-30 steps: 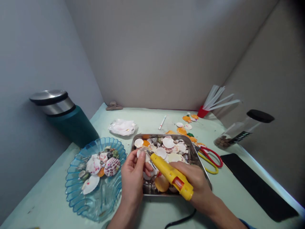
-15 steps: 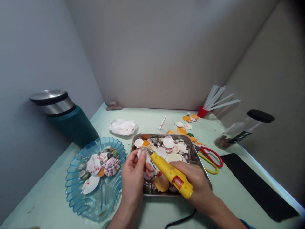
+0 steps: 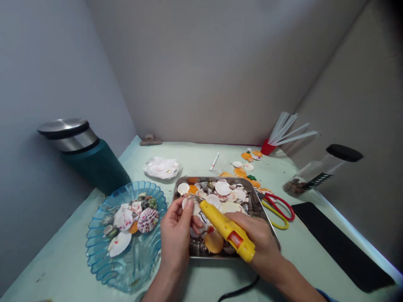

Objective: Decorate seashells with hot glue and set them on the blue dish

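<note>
My left hand [image 3: 178,226] pinches a pale seashell [image 3: 192,207] between thumb and fingers, over the left side of a metal tray [image 3: 231,258]. My right hand [image 3: 260,239] is wrapped round a yellow hot glue gun [image 3: 226,228]. The gun's metal nozzle points left and reaches the shell's upper edge; whether it touches is too small to tell. Beneath both hands the tray holds many shells, among them an orange scallop shell [image 3: 214,242] and a white one [image 3: 223,188]. A black cord [image 3: 241,290] runs below the gun.
On the left stand a blue shell-shaped dish [image 3: 126,268] with shells and a teal bottle [image 3: 94,165]. Behind lie a plastic packet [image 3: 162,167] and a marker [image 3: 214,161]. To the right are scissors [image 3: 278,212], a black slab [image 3: 341,245], a jar [image 3: 321,172] and a red cup [image 3: 268,147] of glue sticks.
The glue gun's nozzle has shifted very slightly to the right along the shell's edge. Both hands otherwise hold the same position and the same things.
</note>
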Available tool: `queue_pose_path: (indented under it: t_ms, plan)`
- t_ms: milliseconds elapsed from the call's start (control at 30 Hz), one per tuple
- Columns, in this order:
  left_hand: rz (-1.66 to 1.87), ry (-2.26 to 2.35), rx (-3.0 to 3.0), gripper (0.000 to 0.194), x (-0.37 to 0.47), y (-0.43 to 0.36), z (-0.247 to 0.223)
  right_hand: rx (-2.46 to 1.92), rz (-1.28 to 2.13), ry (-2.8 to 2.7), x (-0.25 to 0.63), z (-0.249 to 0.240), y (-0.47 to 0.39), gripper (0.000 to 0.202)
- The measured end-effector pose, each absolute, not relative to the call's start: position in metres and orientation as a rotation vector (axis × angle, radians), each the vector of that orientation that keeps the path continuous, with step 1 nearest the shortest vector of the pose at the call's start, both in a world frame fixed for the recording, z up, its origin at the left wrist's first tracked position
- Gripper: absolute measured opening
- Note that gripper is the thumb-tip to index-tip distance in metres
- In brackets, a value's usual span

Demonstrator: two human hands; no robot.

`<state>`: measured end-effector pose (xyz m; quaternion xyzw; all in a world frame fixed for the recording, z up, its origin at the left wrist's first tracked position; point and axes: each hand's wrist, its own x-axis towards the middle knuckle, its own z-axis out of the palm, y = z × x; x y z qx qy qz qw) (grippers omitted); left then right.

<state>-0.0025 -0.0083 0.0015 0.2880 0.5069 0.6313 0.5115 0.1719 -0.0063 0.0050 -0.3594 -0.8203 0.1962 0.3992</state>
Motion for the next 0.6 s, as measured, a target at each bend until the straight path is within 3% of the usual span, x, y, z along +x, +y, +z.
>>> queue_pose_path:
  t_ms: [600]
  plan:
    - [1.531, 1.212, 0.702, 0.031, -0.0028, -0.0082, 0.0015, -0.892, 0.488, -2.072, 0.1725, 0.0043, -0.0058, 0.016]
